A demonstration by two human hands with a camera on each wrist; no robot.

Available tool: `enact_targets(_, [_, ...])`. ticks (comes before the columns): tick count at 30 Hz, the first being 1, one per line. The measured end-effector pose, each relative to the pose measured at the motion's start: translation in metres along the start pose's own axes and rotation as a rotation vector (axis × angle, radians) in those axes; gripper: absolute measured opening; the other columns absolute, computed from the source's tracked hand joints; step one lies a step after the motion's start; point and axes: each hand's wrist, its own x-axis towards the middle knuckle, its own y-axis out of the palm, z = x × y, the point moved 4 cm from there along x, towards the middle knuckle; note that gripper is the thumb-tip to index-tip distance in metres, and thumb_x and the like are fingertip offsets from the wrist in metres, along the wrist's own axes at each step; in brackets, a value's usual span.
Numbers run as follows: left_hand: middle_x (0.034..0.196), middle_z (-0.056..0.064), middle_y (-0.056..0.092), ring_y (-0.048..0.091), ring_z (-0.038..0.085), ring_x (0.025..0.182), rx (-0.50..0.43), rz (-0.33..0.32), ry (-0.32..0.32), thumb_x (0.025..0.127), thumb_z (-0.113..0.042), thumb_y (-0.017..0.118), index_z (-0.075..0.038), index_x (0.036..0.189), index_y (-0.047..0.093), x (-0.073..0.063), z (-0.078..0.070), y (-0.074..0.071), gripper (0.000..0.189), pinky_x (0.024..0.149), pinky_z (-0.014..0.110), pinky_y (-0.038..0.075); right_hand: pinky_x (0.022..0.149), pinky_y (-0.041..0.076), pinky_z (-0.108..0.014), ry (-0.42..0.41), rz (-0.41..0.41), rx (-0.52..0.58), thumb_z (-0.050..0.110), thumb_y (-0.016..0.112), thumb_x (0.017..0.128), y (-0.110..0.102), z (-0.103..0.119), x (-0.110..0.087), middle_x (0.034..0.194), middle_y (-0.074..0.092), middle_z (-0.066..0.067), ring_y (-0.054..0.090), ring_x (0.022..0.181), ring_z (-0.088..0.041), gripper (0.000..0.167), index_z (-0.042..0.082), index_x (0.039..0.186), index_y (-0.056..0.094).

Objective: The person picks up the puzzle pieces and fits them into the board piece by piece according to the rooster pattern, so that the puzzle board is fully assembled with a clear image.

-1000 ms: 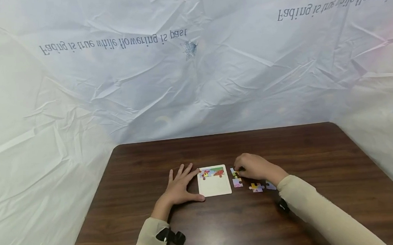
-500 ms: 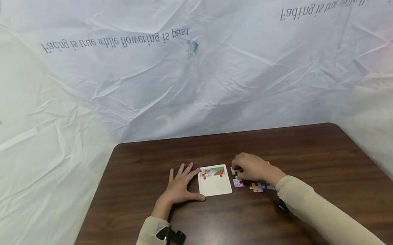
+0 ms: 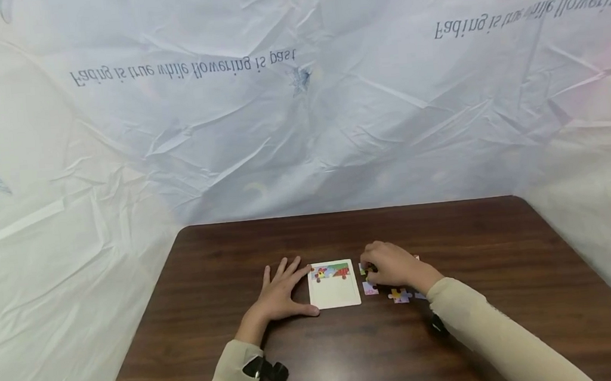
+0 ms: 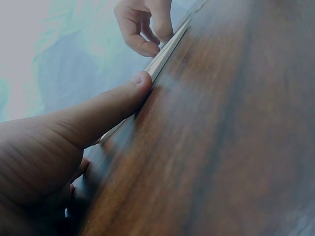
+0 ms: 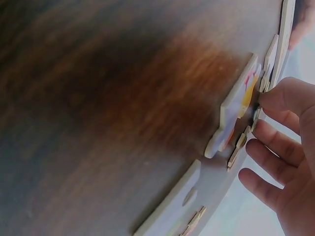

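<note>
Left hand (image 3: pixel 277 297) spread wide here, a fingertip at the far left corner of the white puzzle board (image 3: pixel 335 294), the thumb pressing its near left corner. The board lies flat on the brown tabletop (image 3: pixel 224 251), a strip of colourful picture across its far end, 2 red tabs poking down into the bare white.

Over to the right hand (image 3: pixel 394 264): fingers bent down at a green and yellow piece (image 3: pixel 363 269) just beside the board's right edge. Does it pinch that piece? Can't tell, the knuckles cover it; the right wrist view has thumb and fingertips right in among the pieces.

Just nearer, a lilac piece (image 3: pixel 370 288); further right, a yellow and purple piece (image 3: pixel 399 295), and another piece (image 3: pixel 420 295) half hidden by the wrist. Behind it all, a wrinkled pale sheet (image 3: pixel 172 135) with dark lettering.
</note>
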Motion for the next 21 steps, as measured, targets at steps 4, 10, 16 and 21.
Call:
enact_targets(4, [0.176, 0.009, 0.019, 0.002, 0.04, 0.162, 0.01, 0.0, 0.003, 0.078, -0.065, 0.086, -0.025, 0.165, 0.04, 0.001, 0.0, 0.002, 0.107, 0.121, 0.073, -0.009, 0.069, 0.051, -0.035, 0.003, -0.008, 0.002, 0.008, 0.076, 0.089, 0.001, -0.003, 0.0, 0.095, 0.066, 0.0, 0.054, 0.081, -0.013, 0.007, 0.013, 0.094, 0.077])
enact_targets(10, [0.176, 0.009, 0.018, 0.001, 0.039, 0.162, 0.016, 0.006, 0.006, 0.079, -0.065, 0.086, -0.024, 0.166, 0.039, 0.002, -0.001, 0.001, 0.106, 0.121, 0.072, -0.01, 0.067, 0.047, -0.032, 0.01, 0.002, 0.001, 0.008, 0.074, 0.09, -0.001, -0.004, 0.003, 0.093, 0.065, 0.001, 0.05, 0.078, -0.012, 0.007, 0.012, 0.095, 0.076])
enact_targets(16, [0.176, 0.01, 0.019, 0.002, 0.041, 0.162, 0.008, -0.006, 0.008, 0.078, -0.064, 0.087, -0.023, 0.165, 0.04, 0.002, -0.001, 0.0, 0.107, 0.121, 0.074, -0.009, 0.065, 0.046, -0.032, 0.014, 0.008, 0.014, 0.007, 0.072, 0.091, -0.006, -0.005, 0.008, 0.093, 0.064, -0.001, 0.049, 0.074, -0.011, 0.007, 0.012, 0.094, 0.075])
enact_targets(21, [0.176, 0.009, 0.019, 0.002, 0.04, 0.162, 0.004, -0.002, 0.004, 0.078, -0.065, 0.086, -0.024, 0.166, 0.04, 0.0, 0.001, 0.001, 0.107, 0.121, 0.073, -0.01, 0.065, 0.046, -0.031, 0.012, 0.012, 0.02, 0.008, 0.073, 0.093, -0.009, -0.003, 0.013, 0.095, 0.064, 0.0, 0.047, 0.071, -0.01, 0.006, 0.011, 0.097, 0.076])
